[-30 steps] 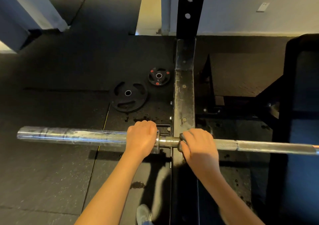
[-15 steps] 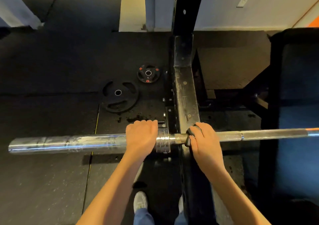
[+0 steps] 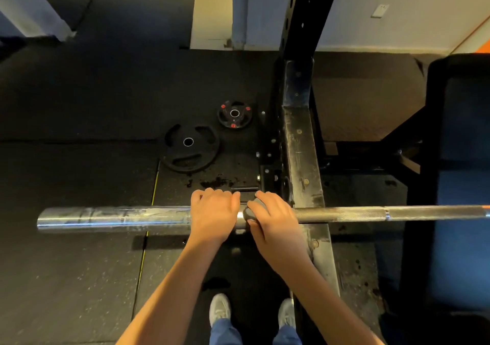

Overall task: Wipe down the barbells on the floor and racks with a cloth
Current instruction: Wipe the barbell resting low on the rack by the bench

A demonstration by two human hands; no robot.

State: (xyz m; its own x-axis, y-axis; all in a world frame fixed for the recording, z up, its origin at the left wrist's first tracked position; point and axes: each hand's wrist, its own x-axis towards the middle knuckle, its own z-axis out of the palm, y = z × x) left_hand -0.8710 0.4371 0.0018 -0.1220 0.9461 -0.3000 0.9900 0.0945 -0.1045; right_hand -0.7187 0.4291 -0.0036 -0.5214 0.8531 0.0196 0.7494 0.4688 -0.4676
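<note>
The barbell (image 3: 114, 217) sticks out far left. My left hand (image 3: 213, 216) wraps round it, I think to stop it rolling. My right hand (image 3: 277, 221) squeezes the dark cloth (image 3: 249, 213) on it, beside the rack (image 3: 302, 146) holding it up.

No text, number, brand or sign is legible in this view. The small weight plate (image 3: 234, 114) on the floor carries three red patches around its hub; any characters on them are too small to resolve. The larger weight plate (image 3: 189, 147) beside it shows only dark moulded surfaces, with no lettering that can be made out. The white wall plate (image 3: 379, 10) at upper right bears faint marks that cannot be read. The barbell (image 3: 114, 217) shows smears and reflections on its sleeve, and a ring mark on the shaft, but no readable engraving.
</note>
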